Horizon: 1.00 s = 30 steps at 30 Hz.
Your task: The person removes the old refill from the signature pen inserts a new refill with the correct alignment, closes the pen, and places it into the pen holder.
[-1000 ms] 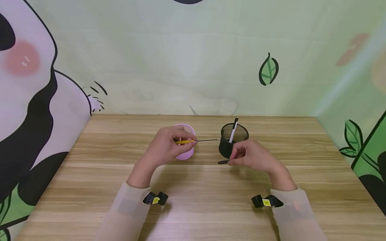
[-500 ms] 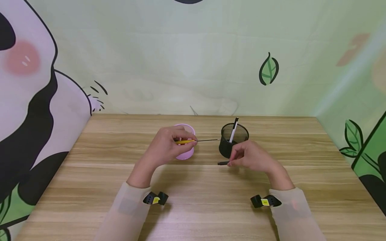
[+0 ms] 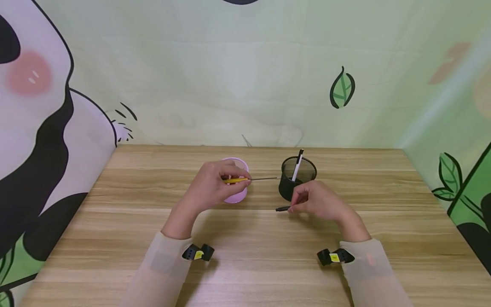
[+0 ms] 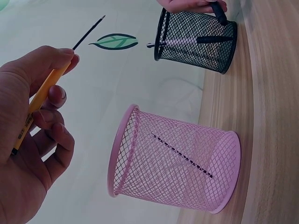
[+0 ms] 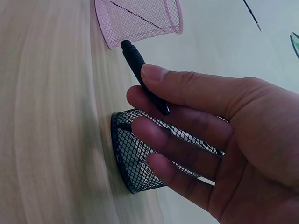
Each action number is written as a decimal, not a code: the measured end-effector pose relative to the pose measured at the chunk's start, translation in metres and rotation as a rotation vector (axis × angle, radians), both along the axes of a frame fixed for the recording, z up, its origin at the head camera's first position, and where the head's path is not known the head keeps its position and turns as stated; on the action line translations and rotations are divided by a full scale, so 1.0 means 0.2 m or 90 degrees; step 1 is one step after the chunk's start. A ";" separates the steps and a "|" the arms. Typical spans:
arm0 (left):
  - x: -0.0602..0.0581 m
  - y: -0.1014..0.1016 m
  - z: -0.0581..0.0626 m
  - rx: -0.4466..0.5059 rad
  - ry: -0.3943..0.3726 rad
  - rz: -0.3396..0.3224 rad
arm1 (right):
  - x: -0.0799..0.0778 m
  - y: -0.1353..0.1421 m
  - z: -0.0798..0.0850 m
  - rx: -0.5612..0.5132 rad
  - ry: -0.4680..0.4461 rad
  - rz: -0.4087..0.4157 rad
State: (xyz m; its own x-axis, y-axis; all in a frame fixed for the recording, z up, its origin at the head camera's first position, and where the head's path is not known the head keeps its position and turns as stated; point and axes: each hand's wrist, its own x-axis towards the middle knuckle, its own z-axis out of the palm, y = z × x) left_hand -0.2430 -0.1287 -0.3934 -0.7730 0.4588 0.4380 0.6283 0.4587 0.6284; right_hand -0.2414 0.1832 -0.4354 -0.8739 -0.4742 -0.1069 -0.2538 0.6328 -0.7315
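Note:
My left hand pinches a yellow pen barrel between thumb and fingers. From its front end a thin ink refill sticks out bare, pointing right in the head view. My right hand pinches a short black pen piece, ringed with ridges at one end and rounded at the other. That hand is just in front of the black mesh pen holder. Behind my left hand stands a pink mesh pen holder, partly hidden in the head view.
A white and black pen leans in the black holder. Inside the pink holder lies a thin dark refill. Both holders stand toward the back of the wooden table, before a printed backdrop.
My right hand has drifted slightly left and nearer to me, carrying the black pen piece. The left hand and its yellow pen barrel stay in place.

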 end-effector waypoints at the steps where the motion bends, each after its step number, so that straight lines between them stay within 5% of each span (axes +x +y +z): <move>1: 0.00 0.00 0.00 0.001 -0.001 0.000 | 0.00 0.00 0.00 0.002 0.000 -0.001; 21: 0.01 0.00 0.01 -0.008 0.003 0.002 | -0.02 -0.02 -0.05 0.093 0.070 0.009; 30: 0.01 0.01 0.00 -0.005 0.003 0.000 | -0.02 -0.04 -0.05 0.118 0.056 -0.008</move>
State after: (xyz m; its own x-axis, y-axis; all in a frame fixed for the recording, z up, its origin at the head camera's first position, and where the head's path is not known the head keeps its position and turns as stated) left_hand -0.2417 -0.1275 -0.3933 -0.7710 0.4623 0.4380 0.6312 0.4632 0.6222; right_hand -0.2446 0.1755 -0.4459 -0.8897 -0.4423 -0.1136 -0.3031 0.7580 -0.5776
